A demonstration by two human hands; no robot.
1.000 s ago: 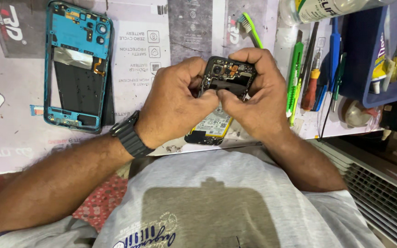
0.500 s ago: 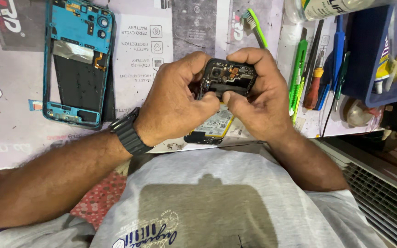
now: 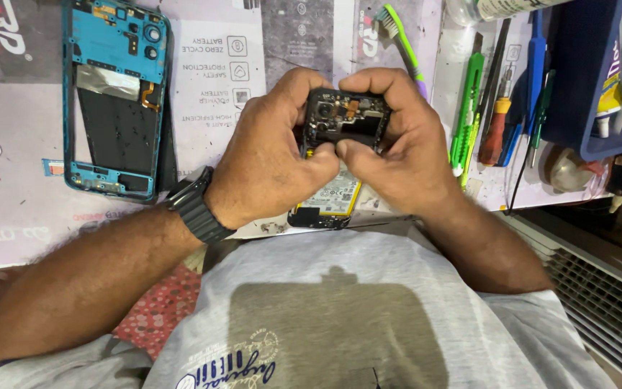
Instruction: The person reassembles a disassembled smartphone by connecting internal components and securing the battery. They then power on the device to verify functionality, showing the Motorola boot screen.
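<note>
An opened black phone [image 3: 345, 119] with its circuit board, camera module and battery exposed is gripped between both hands over the white work mat [image 3: 210, 94]. My left hand [image 3: 268, 158], a black watch at its wrist, clasps the phone's left side with the thumb pressing on its middle. My right hand [image 3: 404, 144] wraps over the top right corner, thumb meeting the left thumb on the board. The phone's lower end [image 3: 325, 205] with the battery sticks out below the hands.
A teal phone frame [image 3: 113, 97] lies on the mat at the left. A green toothbrush [image 3: 401, 39], a green knife, screwdrivers [image 3: 497, 115] and blue tools lie at the right beside a blue tray [image 3: 606, 79]. A vent grille [image 3: 599, 288] is at the lower right.
Both hands stay clamped on the phone; the thumbs have shifted slightly on the board. The view has drifted a little, nothing else moved.
</note>
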